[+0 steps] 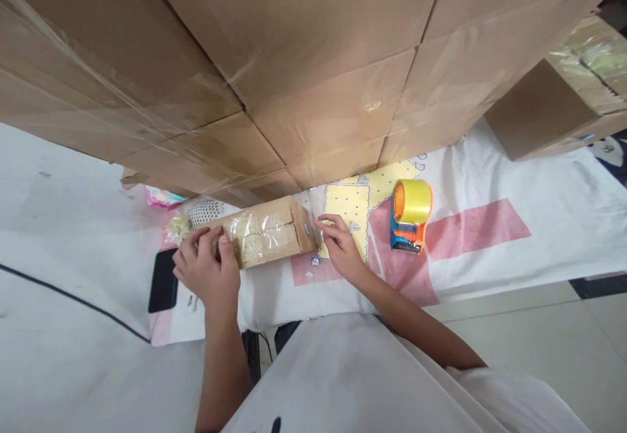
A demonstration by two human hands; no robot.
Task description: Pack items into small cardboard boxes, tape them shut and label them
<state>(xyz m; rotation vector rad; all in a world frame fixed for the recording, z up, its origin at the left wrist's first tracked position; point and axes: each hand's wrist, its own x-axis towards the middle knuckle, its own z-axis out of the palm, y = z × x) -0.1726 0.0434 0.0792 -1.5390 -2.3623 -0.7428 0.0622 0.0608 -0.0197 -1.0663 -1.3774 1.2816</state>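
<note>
A small cardboard box [267, 230] lies on the cloth-covered table, with shiny clear tape across its top. My left hand [208, 263] grips its left end, fingers bent over the top and thumb on the near side. By the opposite end is my right hand [340, 243], index finger stretched towards the box's end face. Whether that fingertip touches the box or the tape there is unclear. Right of this hand stands a tape dispenser [409, 240] in orange and blue, carrying a yellowish roll of tape [413, 200].
A wall of stacked, taped cartons [323, 106] rises just behind the box. Another carton [543, 113] sits at the right. A black phone [163, 281] lies left of my left hand, and a dark cable [73, 299] crosses the white surface at the far left.
</note>
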